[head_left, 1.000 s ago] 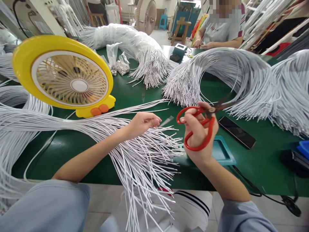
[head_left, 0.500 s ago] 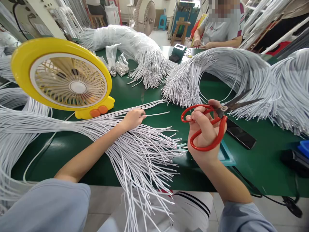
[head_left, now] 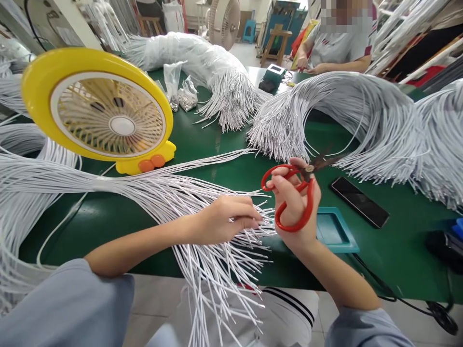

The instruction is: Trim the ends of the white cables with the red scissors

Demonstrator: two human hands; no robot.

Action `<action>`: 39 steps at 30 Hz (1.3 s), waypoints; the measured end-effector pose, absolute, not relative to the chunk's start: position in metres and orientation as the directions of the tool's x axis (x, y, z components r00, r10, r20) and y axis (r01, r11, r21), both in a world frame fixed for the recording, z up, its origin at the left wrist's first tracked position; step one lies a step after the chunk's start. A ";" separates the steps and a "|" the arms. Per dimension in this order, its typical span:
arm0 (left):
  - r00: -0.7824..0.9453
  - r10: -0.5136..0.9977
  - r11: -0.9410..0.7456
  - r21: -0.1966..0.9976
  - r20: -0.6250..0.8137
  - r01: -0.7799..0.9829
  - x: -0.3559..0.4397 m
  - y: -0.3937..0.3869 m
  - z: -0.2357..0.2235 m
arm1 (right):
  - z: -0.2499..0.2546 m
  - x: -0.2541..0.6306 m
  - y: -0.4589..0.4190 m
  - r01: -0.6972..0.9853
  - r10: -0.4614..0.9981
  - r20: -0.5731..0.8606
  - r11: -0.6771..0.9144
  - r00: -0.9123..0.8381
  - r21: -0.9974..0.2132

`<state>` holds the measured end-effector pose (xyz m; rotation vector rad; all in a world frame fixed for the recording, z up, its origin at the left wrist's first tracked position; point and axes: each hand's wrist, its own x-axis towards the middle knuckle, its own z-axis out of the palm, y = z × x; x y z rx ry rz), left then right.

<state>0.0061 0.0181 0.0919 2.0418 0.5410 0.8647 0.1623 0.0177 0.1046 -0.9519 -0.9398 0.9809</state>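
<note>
My right hand (head_left: 294, 207) is closed round the red handles of a pair of scissors (head_left: 298, 219), its dark blades apart and pointing right, smeared by motion. Over the fanned-out ends of a bundle of white cables (head_left: 213, 255) reaches my left hand (head_left: 227, 219), thumb and forefinger brought together at the tips. Whatever is in that pinch is too small to make out. The bundle is gathered by a clear band at the left, and its loose ends hang over the table's front edge. A few separated cables (head_left: 217, 158) lie along its far side.
A yellow fan (head_left: 36, 96) stands at the left. Coiled cable bundles (head_left: 282, 125) lie across the back. To the right are a blue-green tray (head_left: 349, 241) and a phone (head_left: 360, 201). Small bags of metal parts (head_left: 188, 96) sit behind. A person (head_left: 340, 48) works opposite.
My left hand has moved right and nearer, away from the single cable it was holding, to the cable ends. My right hand with the scissors has shifted left and slightly down.
</note>
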 end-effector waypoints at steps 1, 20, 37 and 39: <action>0.618 0.699 -0.496 0.867 0.361 0.054 0.005 0.021 0.092 | 0.102 0.161 0.017 -0.218 0.959 0.176 0.225 0.223 -0.950; 0.558 0.829 0.045 0.991 0.032 -0.123 0.000 0.032 0.096 | 0.089 0.153 0.010 -0.179 0.976 0.209 0.217 0.065 -0.960; 0.495 0.867 -0.453 0.511 0.059 0.731 -0.017 0.103 0.029 | 0.116 0.172 0.018 -0.197 0.854 0.325 0.430 0.407 -0.881; 0.396 0.918 -0.371 0.420 0.029 0.828 -0.032 0.121 0.019 | 0.117 0.173 0.018 -0.195 0.857 0.320 0.423 0.405 -0.885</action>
